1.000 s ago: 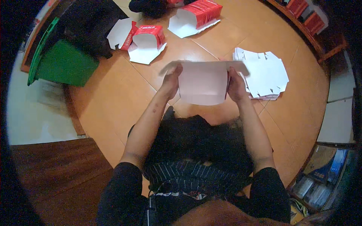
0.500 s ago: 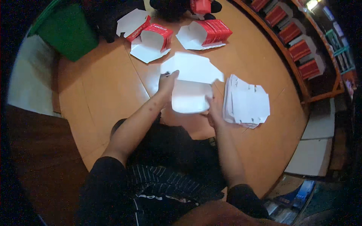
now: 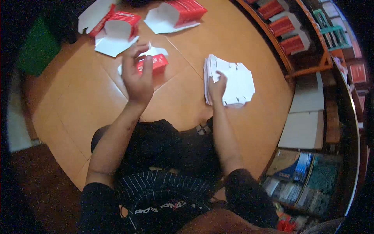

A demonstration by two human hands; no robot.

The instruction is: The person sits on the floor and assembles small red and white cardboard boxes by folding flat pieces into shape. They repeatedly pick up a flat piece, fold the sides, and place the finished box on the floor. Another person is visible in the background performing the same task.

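Note:
My left hand (image 3: 138,76) hovers with its fingers apart and holds nothing that I can see. Just behind it on the floor lies a folded cardboard box (image 3: 159,64), its red printed panel and white flaps partly covered by the fingers. My right hand (image 3: 219,89) is at the left side of a stack of flat white cardboard blanks (image 3: 237,84), thumb and fingers apart over the top sheet. Whether its fingertips press on that sheet is hard to tell.
Red and white nested boxes stand at the far left (image 3: 119,29) and farther off in the middle (image 3: 181,15). A green bin (image 3: 37,48) is at the left edge. Along the right, a wooden shelf (image 3: 309,72) holds red boxes, with pale boards (image 3: 302,128) below it.
Both hands have let go of the white cardboard piece they held. A folded box with its red side showing now lies by my left hand. My right hand has moved onto the stack.

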